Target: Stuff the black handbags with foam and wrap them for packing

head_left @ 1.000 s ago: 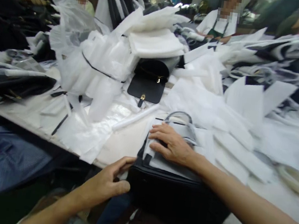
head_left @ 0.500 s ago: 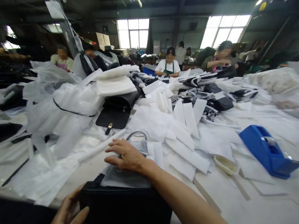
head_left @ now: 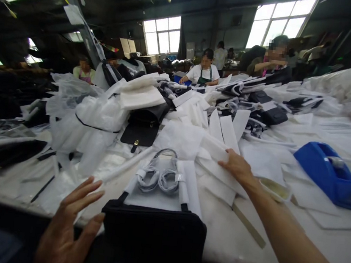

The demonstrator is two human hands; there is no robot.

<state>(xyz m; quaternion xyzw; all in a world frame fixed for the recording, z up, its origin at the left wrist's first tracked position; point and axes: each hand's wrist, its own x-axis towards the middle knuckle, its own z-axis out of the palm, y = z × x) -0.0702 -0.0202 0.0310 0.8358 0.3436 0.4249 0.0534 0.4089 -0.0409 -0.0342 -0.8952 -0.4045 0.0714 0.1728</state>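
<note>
A black bag [head_left: 152,239] lies at the table's front edge, right before me. Its wrapped handles and two plastic-covered rings [head_left: 148,179] spread over white sheeting beyond its top edge. My left hand [head_left: 69,229] is beside the bag's left side, fingers apart, with the thumb tip close to the bag's corner. Farther off to the right, my right hand [head_left: 237,167] pinches the end of a white foam sheet [head_left: 214,146] on the pile. Its fingertips are partly hidden by the angle.
A blue tape dispenser [head_left: 326,175] stands at right, near a shallow yellowish dish [head_left: 273,189]. Behind are a black flap bag [head_left: 140,133], clear plastic bags [head_left: 95,117] and heaped foam pieces [head_left: 227,129]. A co-worker [head_left: 205,71] sits across the table.
My right hand has left the bag's handles and moved right to the foam sheets, uncovering the wrapped rings. My left hand has come off the bag's side and spread its fingers.
</note>
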